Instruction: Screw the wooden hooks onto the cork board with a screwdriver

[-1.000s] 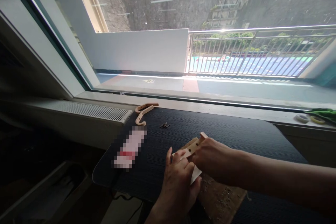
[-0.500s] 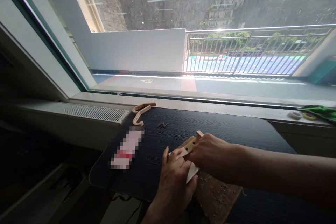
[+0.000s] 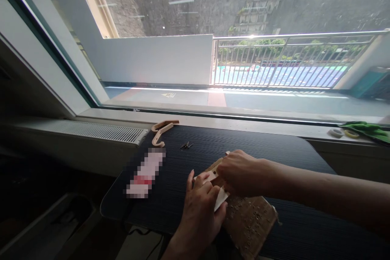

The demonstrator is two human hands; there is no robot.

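Observation:
My left hand (image 3: pixel 202 207) grips the near end of a light wooden piece with holes (image 3: pixel 211 175) and a white strip (image 3: pixel 219 200) under it. My right hand (image 3: pixel 240 172) is closed over the far end of the same wooden piece, covering most of it. Both hands rest over a brown board (image 3: pixel 252 221) speckled with wood shavings, lying on the dark table (image 3: pixel 195 162).
Two wooden hooks (image 3: pixel 161 130) lie at the table's far left corner, with several small dark screws (image 3: pixel 185 145) beside them. A blurred white and red object (image 3: pixel 145 172) lies left of my hands. A radiator grille (image 3: pixel 100 130) and a window sill run behind; green cloth (image 3: pixel 368 129) and tape rolls (image 3: pixel 343 133) sit far right.
My right hand has slid toward me along the wooden piece, covering more of its far end. The view shifted slightly; the left hand kept its grip.

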